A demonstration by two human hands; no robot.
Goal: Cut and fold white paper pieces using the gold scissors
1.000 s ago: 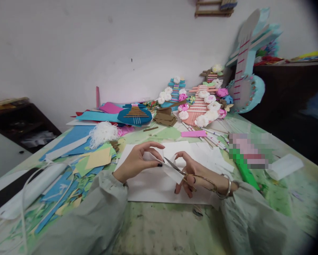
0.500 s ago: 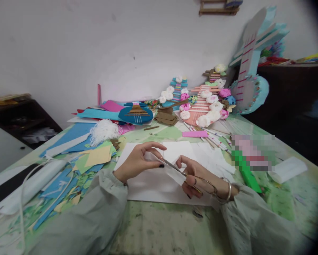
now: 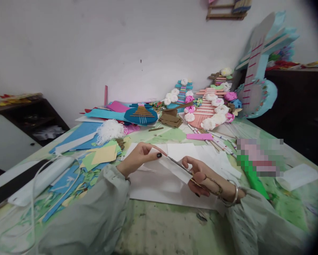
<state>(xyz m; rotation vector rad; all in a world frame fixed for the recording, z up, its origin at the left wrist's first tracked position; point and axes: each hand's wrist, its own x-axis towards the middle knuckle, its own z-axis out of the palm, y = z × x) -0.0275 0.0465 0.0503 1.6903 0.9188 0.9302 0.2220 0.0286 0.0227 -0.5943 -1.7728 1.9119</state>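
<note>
White paper piece (image 3: 174, 170), pinched in left hand (image 3: 139, 157); gold-handled scissors (image 3: 179, 164), gripped in right hand (image 3: 204, 174): blades slant along its upper edge, tips toward left hand.

A handicraft workshop or craft classroom was indicated, though which of the two could not be told. The stained table (image 3: 159, 230) was strewn with coloured paper scraps (image 3: 88, 177), white string (image 3: 109, 131), thin sticks (image 3: 225, 145) and white sheets (image 3: 153, 189), above which scissors (image 3: 180, 165) were held. Near the plain wall (image 3: 95, 46), a flower-decked pink instrument model (image 3: 197, 118) and a large pale-blue one (image 3: 257, 81) were displayed, and at the left a dark cabinet (image 3: 52, 111) was topped with colourful materials (image 3: 15, 98)
</note>
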